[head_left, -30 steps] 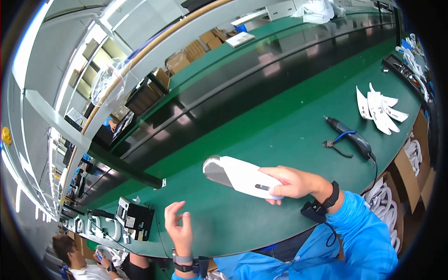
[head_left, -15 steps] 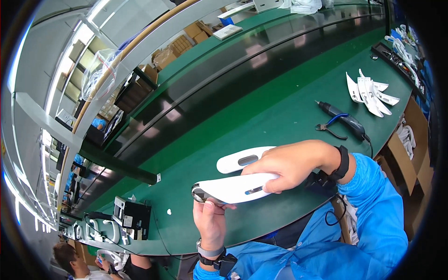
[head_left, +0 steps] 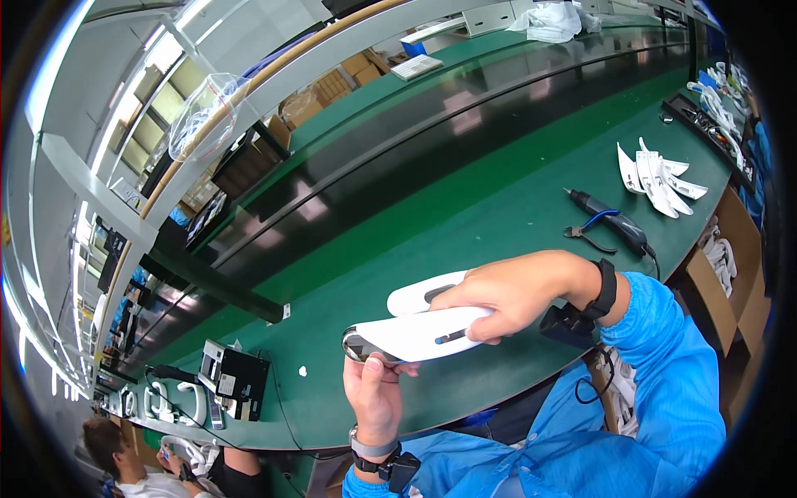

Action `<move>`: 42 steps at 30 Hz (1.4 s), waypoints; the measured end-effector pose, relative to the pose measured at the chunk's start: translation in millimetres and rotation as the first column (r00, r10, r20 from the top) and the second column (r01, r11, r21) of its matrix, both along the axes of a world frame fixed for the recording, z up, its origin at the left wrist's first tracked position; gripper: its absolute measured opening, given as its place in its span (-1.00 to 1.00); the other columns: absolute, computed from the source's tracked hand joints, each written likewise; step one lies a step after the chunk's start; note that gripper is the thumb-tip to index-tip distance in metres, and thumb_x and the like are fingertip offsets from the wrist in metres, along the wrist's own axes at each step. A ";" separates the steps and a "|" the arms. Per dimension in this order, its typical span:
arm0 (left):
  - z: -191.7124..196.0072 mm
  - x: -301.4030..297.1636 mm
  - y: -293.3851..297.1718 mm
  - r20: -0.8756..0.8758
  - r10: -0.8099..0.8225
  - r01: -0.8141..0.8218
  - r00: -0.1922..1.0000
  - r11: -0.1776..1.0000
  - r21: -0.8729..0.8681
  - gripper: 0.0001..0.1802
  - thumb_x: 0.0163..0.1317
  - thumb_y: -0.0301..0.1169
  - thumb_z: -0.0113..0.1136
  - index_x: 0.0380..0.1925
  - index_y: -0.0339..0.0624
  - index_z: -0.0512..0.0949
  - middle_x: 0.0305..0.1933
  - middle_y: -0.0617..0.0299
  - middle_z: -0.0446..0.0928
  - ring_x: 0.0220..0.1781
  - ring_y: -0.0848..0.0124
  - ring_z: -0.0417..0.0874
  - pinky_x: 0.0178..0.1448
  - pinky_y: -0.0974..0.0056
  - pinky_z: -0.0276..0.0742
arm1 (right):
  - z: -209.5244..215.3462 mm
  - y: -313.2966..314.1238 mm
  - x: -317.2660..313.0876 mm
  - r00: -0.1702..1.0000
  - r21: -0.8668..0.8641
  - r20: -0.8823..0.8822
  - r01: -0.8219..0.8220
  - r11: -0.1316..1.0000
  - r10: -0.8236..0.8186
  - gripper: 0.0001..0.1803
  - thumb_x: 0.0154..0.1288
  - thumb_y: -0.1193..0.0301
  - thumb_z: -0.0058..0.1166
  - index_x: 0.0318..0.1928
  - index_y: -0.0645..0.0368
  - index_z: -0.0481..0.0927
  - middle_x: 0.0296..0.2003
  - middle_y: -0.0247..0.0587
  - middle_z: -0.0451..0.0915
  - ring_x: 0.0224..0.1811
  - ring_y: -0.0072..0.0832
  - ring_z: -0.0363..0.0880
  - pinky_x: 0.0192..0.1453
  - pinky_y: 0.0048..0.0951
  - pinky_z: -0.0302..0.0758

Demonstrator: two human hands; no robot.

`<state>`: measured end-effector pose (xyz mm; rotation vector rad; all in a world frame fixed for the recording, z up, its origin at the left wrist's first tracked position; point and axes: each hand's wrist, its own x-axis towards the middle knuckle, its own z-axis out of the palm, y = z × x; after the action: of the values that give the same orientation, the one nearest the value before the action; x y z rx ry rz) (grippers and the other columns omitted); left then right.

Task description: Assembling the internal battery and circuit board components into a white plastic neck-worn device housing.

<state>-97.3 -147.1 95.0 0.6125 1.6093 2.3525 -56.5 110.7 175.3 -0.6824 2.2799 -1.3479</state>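
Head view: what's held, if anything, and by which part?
White casing: left hand at its dark end, right hand at the opposite end. White piece behind: hold unclear.

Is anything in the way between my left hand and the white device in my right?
Nothing visible: your left hand touches the white device near its dark end. The other white piece is beyond it, not between them.

white housing (head_left: 404, 336) and second white piece (head_left: 408, 297), side by side.
housing: long, smooth, glossy dark rounded left end, small dark slot toward right; held by left hand (head_left: 375, 394) and right hand (head_left: 516, 292). second piece: just beyond, rounded left end, dark oval, remainder hidden by right hand.
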 end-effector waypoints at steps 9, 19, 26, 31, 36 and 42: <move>9.0 0.1 12.2 0.005 0.089 -0.088 0.996 0.978 0.190 -0.38 0.45 0.06 -0.07 0.23 -0.23 0.28 0.04 0.02 0.56 0.10 0.18 0.59 0.11 0.09 0.54 | -28.1 -16.3 8.7 0.998 -0.339 0.065 0.017 0.941 0.005 -0.57 0.34 0.35 0.01 0.16 0.27 0.38 -0.41 -0.21 0.59 -0.42 -0.52 0.59 -0.32 -0.46 0.56; 41.6 -5.0 16.5 0.086 -0.067 0.027 0.994 0.916 0.399 -0.42 0.48 0.00 -0.17 0.35 -0.08 0.16 0.02 0.00 0.53 0.07 0.10 0.60 0.12 0.02 0.57 | -56.6 -78.2 30.4 0.989 -0.499 -0.022 0.113 0.859 -0.143 -0.62 0.42 0.34 -0.02 0.13 0.28 0.33 -0.32 -0.16 0.64 -0.30 -0.46 0.65 -0.16 -0.43 0.59; 51.7 -9.3 10.9 0.208 -0.192 0.033 0.959 0.805 0.592 -0.64 0.40 -0.14 0.03 0.09 -0.03 0.44 -0.24 0.25 0.46 -0.22 0.38 0.55 -0.08 0.15 0.60 | -88.3 -68.9 31.7 0.908 -0.300 -0.318 0.178 0.937 -0.274 -0.48 0.10 0.21 0.43 -0.07 0.24 0.51 -0.36 -0.13 0.65 -0.31 -0.28 0.67 -0.20 -0.34 0.56; 39.9 -7.9 4.5 0.304 -0.286 -0.024 0.909 0.690 0.723 -0.75 0.35 -0.28 0.09 -0.02 -0.04 0.46 -0.30 0.25 0.44 -0.25 0.36 0.54 -0.06 0.12 0.58 | -97.4 -77.6 41.0 0.731 -0.246 -0.553 0.316 0.916 -0.401 -0.56 0.00 0.14 0.50 -0.39 0.24 0.60 -0.44 -0.08 0.63 -0.42 -0.13 0.62 -0.30 -0.31 0.53; 34.3 3.4 -2.8 0.242 -0.578 0.158 0.780 0.555 0.817 -0.63 0.32 -0.26 0.17 0.07 -0.04 0.37 -0.36 0.29 0.34 -0.39 0.41 0.42 -0.21 0.19 0.49 | -89.1 -88.2 57.2 0.946 -0.112 -0.323 -0.033 0.993 -0.005 -0.57 0.12 0.09 0.36 -0.33 0.24 0.60 -0.52 -0.05 0.62 -0.41 -0.09 0.65 -0.36 -0.23 0.52; 42.7 7.7 -15.4 0.103 -0.438 0.285 0.893 0.727 0.625 -0.62 0.37 -0.19 0.16 0.10 0.00 0.36 -0.33 0.30 0.40 -0.37 0.45 0.50 -0.25 0.22 0.55 | -87.7 -114.0 78.0 0.708 0.059 -0.684 0.295 0.954 -0.177 -0.73 0.11 0.23 0.26 -0.44 0.16 0.54 -0.59 -0.15 0.59 -0.52 -0.18 0.64 -0.45 -0.24 0.52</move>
<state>-89.7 -162.5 137.8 0.6408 0.5394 2.4710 21.4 -3.4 87.6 -0.9669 3.1165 -1.0975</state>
